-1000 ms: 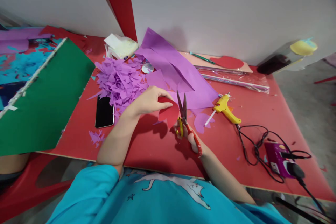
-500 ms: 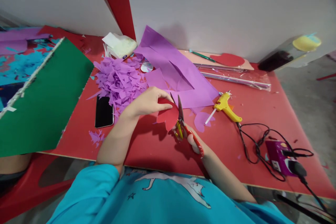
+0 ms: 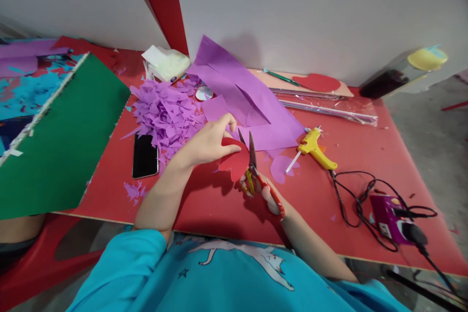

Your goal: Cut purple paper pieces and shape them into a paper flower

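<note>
My left hand (image 3: 208, 142) pinches a red paper cutout (image 3: 234, 160) above the red table (image 3: 365, 151). My right hand (image 3: 266, 195) grips red and yellow scissors (image 3: 252, 163), whose blades point away from me, slightly apart, at the right edge of the cutout. A purple paper sheet (image 3: 237, 95) lies just beyond both hands, and a small purple heart-like cutout (image 3: 280, 168) lies to the right of the scissors.
A pile of purple scraps (image 3: 164, 109) and a black phone (image 3: 145, 155) lie left of my hands. A green board (image 3: 54, 136) overhangs the left edge. A yellow glue gun (image 3: 314, 148), its black cord (image 3: 351, 200) and a purple power strip (image 3: 387, 212) occupy the right.
The scissors have shifted slightly left along the red cutout, and the blades have narrowed. My left hand has turned the cutout a little and raised its index finger.
</note>
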Tool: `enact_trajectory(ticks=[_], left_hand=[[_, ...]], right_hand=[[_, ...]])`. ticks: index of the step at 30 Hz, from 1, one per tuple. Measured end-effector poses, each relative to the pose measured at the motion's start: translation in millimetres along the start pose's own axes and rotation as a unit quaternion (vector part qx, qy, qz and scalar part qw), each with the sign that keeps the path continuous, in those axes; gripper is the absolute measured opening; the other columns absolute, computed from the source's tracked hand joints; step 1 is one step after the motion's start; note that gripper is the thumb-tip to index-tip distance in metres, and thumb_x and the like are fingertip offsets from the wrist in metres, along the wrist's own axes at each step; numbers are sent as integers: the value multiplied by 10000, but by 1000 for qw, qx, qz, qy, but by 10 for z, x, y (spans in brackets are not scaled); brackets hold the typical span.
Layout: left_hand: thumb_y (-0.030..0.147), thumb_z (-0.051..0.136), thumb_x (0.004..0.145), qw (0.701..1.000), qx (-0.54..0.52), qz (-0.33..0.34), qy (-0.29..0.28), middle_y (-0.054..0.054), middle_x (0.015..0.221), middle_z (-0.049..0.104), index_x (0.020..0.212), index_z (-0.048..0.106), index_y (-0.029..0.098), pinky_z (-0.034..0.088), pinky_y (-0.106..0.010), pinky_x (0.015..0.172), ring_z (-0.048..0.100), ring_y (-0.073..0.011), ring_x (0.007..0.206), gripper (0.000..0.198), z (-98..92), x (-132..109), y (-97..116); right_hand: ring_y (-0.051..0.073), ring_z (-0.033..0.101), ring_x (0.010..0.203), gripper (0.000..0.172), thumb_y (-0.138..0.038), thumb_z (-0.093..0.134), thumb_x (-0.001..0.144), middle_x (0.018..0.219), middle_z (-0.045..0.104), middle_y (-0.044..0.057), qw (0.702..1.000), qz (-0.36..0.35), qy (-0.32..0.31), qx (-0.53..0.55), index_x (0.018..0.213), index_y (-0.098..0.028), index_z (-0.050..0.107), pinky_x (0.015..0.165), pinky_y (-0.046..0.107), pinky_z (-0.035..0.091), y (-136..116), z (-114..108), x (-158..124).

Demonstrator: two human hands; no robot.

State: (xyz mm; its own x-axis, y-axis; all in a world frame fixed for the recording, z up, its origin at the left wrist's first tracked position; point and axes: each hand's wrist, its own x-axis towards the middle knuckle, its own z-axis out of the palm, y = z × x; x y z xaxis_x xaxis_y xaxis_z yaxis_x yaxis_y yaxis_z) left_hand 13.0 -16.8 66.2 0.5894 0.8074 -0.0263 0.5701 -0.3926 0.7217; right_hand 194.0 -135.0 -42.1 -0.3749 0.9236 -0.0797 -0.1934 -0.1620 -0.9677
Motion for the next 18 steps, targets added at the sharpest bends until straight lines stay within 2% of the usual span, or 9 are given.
enact_trajectory(ticks=[12, 18], left_hand=[[198, 581, 712, 999, -54, 2, 0, 104, 529, 487, 832, 343, 215, 345, -197, 517, 422, -75, 458, 267, 49, -9, 42], [179, 567, 709, 999, -48, 2, 2, 100, 540, 495, 837, 347, 217, 353, -207, 517, 449, -81, 459, 258, 57, -9, 39]], right_hand=[[134, 401, 618, 682, -801, 362, 681, 798, 453, 34, 999, 3, -9, 40, 977, -209, 529, 525, 258, 333, 112, -5, -12], [127, 382, 588, 667, -792, 339, 702, 775, 442, 25, 999, -1, -15, 45, 964, -206, 521, 529, 273, 326, 116, 0, -14]])
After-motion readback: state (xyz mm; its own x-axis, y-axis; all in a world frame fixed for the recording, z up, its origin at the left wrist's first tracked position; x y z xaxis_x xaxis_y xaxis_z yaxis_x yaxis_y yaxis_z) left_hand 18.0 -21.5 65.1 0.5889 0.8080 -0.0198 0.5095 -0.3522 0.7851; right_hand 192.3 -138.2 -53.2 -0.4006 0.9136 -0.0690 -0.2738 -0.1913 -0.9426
